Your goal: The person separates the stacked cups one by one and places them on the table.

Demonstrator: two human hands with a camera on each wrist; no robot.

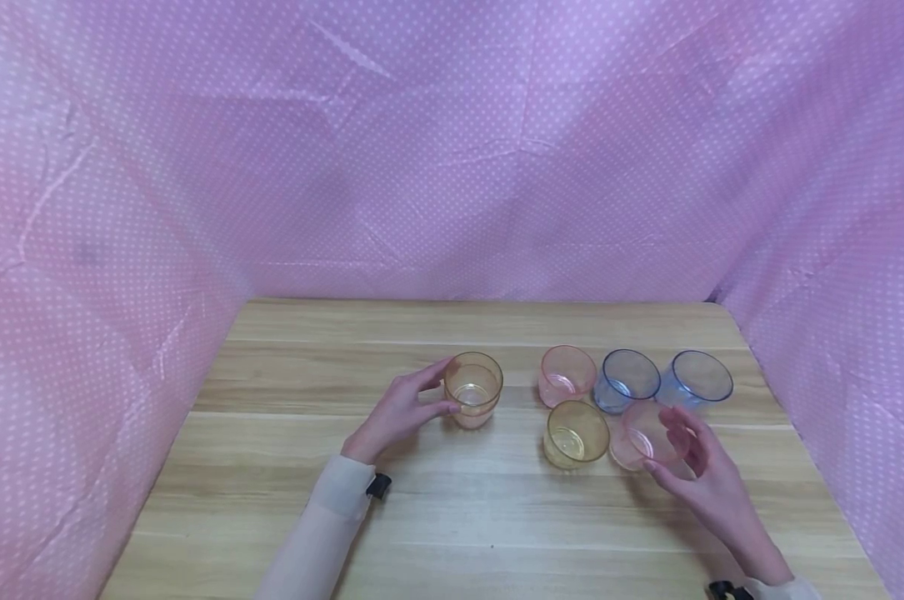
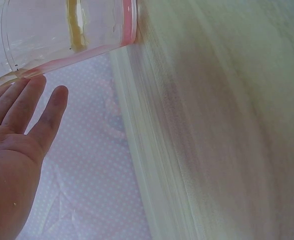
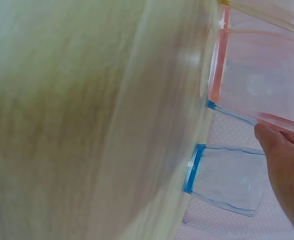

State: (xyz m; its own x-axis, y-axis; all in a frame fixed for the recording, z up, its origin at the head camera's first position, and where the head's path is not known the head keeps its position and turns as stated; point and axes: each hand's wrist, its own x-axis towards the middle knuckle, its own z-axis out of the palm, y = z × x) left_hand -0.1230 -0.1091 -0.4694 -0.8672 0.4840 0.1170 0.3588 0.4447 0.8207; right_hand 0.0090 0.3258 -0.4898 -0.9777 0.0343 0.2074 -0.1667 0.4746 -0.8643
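Note:
My left hand (image 1: pixel 401 410) grips a clear yellow-tinted cup (image 1: pixel 476 372) near its rim, thumb on the near side and fingers behind. That cup sits inside a pink-tinted cup (image 2: pixel 129 22), whose pink base shows at the wood surface in the left wrist view. At the right, my right hand (image 1: pixel 714 479) holds another pink cup (image 1: pixel 631 446) between thumb and fingers, close to its rim. This cup stands upright beside a second yellow cup (image 1: pixel 560 450). Part of its far side is hidden by the fingers.
Behind the right-hand cups stand a third pink cup (image 1: pixel 549 387) and two blue cups, one in the middle (image 1: pixel 609 396) and one at the right (image 1: pixel 691 379). All rest on a wooden table (image 1: pixel 422 517). Pink dotted cloth (image 1: pixel 481 167) hangs around its back and sides.

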